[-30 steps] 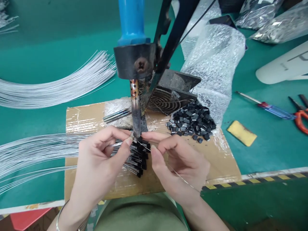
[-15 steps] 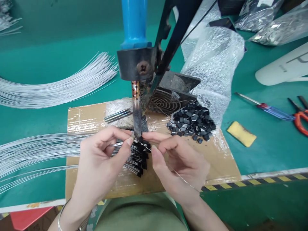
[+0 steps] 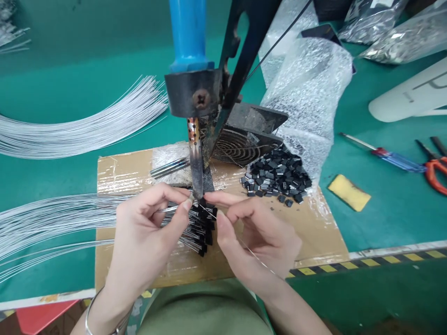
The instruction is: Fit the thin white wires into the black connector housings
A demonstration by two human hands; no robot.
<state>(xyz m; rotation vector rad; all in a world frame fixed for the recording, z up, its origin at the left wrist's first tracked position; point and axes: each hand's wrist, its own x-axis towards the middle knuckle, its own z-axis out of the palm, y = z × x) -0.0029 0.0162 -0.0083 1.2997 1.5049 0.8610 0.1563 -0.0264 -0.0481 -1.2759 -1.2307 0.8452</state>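
A soldering iron (image 3: 188,35) with a blue handle is clamped in a black stand, its dark tip (image 3: 197,174) pointing down between my hands. My left hand (image 3: 148,232) is closed, thumb and forefinger pinching a wire end right beside the tip; the small part at the fingertips is mostly hidden. Between the thumb and fingers of my right hand (image 3: 260,239) runs a thin strand of solder wire (image 3: 208,213), its end close to the tip. Beneath the hands lie wires with black connectors (image 3: 202,232) on their ends.
A cardboard sheet (image 3: 314,237) covers the bench. Loose black connectors (image 3: 279,174) are heaped by a fan (image 3: 237,144) and bubble wrap (image 3: 307,93). White wires (image 3: 87,132) lie at left; a yellow sponge (image 3: 349,192), screwdriver (image 3: 394,158) and orange-handled tool (image 3: 436,170) at right.
The view has shifted slightly, so the iron and stand appear a little further left. My right hand sits marginally closer to the left one; both grips look the same.
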